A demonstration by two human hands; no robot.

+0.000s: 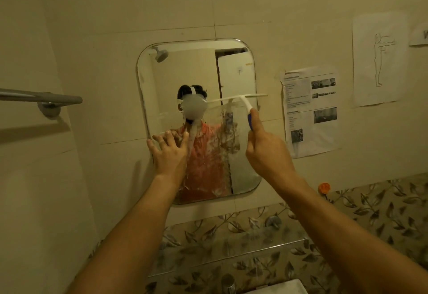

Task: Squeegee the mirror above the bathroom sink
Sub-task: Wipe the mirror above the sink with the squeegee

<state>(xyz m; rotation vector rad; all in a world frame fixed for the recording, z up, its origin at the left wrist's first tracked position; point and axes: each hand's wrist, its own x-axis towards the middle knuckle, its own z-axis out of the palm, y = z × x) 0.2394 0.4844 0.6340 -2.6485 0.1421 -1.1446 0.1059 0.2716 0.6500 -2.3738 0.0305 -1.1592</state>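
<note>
Above the right hand (266, 147), which grips a white, blue-handled squeegee (240, 101), its blade meets the soapy rounded wall mirror (196, 73); the left hand (170, 152), fingers spread, apparently steadies the glass.

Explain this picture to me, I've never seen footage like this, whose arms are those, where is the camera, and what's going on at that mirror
There is no machine here: the two bare arms belong to a person, and the single picture comes from a wide-angle camera worn on that person's head, looking forward at the wall. That is why the arms reach in from the bottom.

The right hand grips the blue handle of a squeegee, whose long white blade lies roughly level across the right half of the mirror, sticking out a little past its right edge. The left hand is open, fingers spread, against the mirror's left edge.

The glass looks fairly clear above the blade and streaked with foam below it. The mirror reflects the person and a shower head. Printed papers hang on the wall to the right, and a towel bar is on the left.
</note>
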